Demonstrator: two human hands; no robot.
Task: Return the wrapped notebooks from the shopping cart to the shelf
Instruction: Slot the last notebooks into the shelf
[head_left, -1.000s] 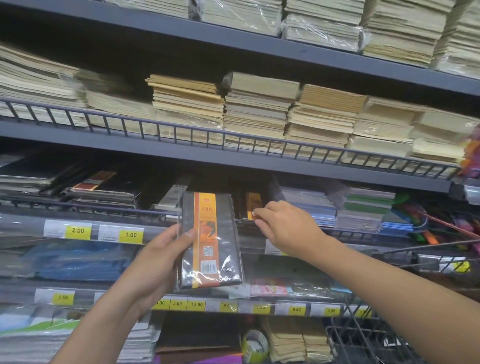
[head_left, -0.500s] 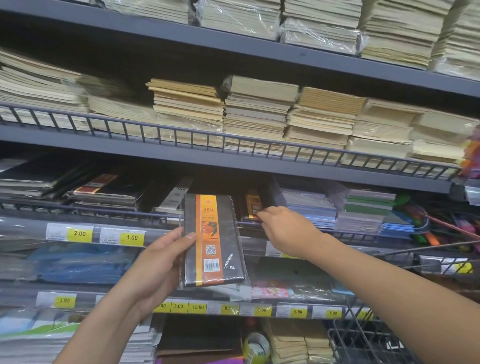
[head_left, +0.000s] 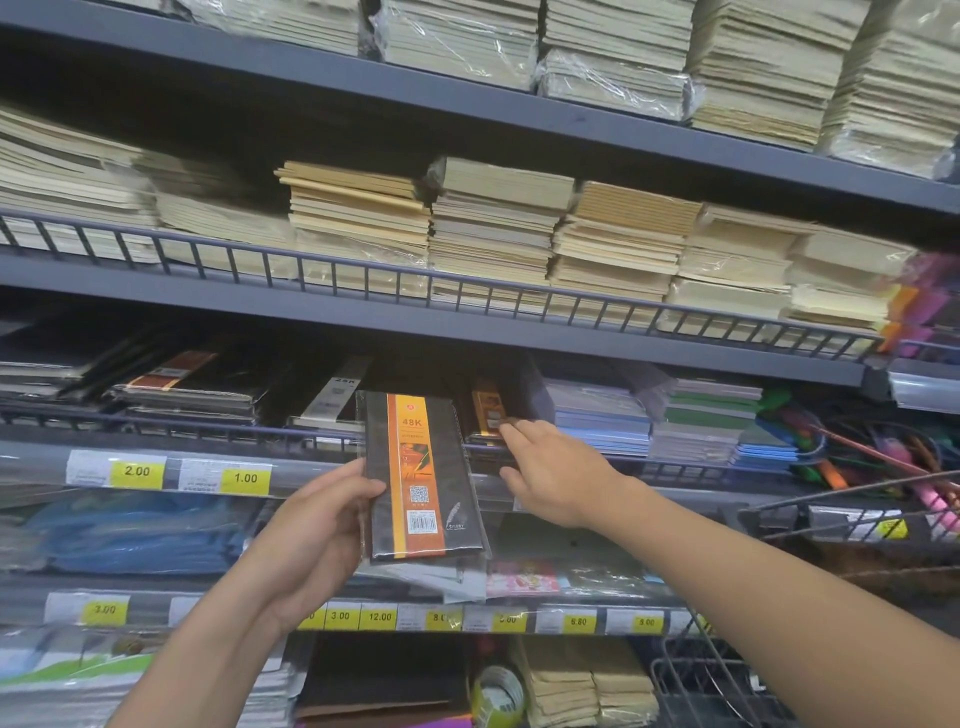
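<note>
The wrapped notebook (head_left: 423, 478), black with an orange band marked 48K, is held upright in front of the middle shelf (head_left: 623, 348). Its top edge is level with the wire rail (head_left: 208, 423) and its lower half hangs over the shelf below. It is clasped along its left edge by the left grip (head_left: 317, 530), thumb on the face and fingers behind. Just to its right, a stack (head_left: 488, 408) of like notebooks lies flat on the shelf behind the rail. The fingertips of the right grip (head_left: 556, 473) are laid on the front of that stack, with the thumb lower, near the rail. Whether the stack is pinched or only pressed cannot be told. The cart (head_left: 857, 512) is seen only as wire at the right edge, and what is left in it is hidden.

The step in hand is judged to be the placing: the notebook is at its slot but not yet set down. For the next move it would have to be tipped flat, lifted over the rail and slid onto the stack, with the stack steadied by the right grip. The slippery wrap and the rail are the likely snags.
</note>
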